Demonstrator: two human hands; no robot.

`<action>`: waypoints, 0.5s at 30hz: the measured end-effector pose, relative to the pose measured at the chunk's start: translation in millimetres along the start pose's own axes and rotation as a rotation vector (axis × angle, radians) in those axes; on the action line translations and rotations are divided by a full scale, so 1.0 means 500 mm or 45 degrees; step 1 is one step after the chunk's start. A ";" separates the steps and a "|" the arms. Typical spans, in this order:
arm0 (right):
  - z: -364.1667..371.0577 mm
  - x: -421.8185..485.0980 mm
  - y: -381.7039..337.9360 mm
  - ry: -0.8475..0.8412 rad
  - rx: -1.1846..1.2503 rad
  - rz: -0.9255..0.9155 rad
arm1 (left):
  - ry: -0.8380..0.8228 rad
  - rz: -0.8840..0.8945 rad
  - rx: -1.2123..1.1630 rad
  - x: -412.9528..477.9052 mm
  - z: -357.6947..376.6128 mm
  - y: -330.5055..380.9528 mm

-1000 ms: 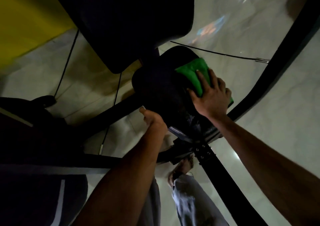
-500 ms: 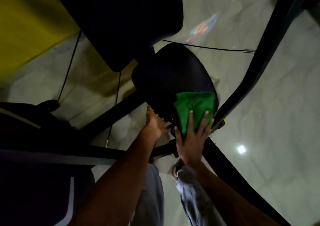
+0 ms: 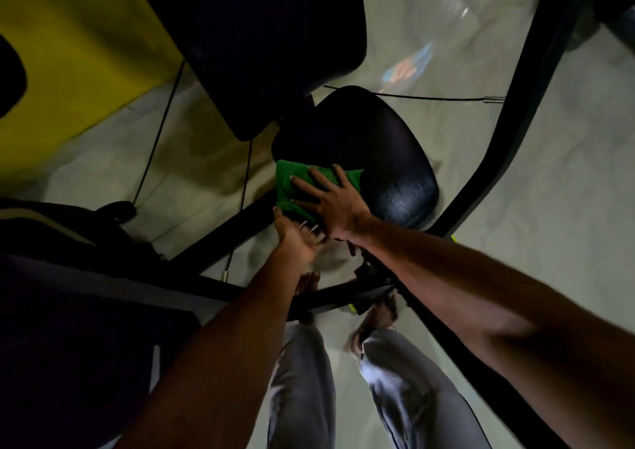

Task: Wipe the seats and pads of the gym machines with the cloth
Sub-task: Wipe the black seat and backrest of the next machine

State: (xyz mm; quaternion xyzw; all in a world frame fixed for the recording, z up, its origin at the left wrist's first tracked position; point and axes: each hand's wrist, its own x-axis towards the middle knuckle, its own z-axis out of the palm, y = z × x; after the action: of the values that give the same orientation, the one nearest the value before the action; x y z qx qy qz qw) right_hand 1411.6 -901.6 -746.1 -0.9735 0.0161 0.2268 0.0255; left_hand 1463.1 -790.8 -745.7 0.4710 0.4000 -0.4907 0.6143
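On the near left edge of the seat: one green cloth, bunched, lying partly over the rim.

- Seat: black, padded, rounded; its near right corner shows a pebbled sheen.
- Right hand: laid flat on top of the cloth, fingers spread wide, palm pressing it onto the seat.
- Left hand: just below the seat's near left edge, under the cloth, palm turned up. Its fingertips are tucked beneath the right wrist. Whether it grips the rim or the cloth cannot be told.
- Back pad: large, black, rising above the far left edge of the seat.
- Frame bar: black, curved, running past the right side of the seat.
- Cable: thin, dark, stretched across beyond the seat's far edge and ending in a metal ferrule.
- Floor: pale, glossy, marbled.
- Yellow panel: at the upper left.
- Grey trouser legs: below the seat, between the two forearms.
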 end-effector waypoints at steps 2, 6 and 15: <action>-0.011 -0.007 0.004 0.029 0.032 0.015 | 0.028 0.035 0.042 -0.018 0.004 0.011; 0.012 -0.088 0.009 0.123 0.035 0.042 | 0.049 0.028 0.157 -0.052 0.010 -0.010; 0.063 -0.247 0.011 0.354 -0.028 -0.154 | 0.086 -0.039 0.434 -0.153 -0.019 -0.074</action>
State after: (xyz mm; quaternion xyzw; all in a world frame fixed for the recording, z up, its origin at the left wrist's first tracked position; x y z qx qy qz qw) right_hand 1286.9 -903.0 -720.0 -0.9949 -0.0418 0.0882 0.0258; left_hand 1411.4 -766.9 -681.7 0.5784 0.3386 -0.5445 0.5043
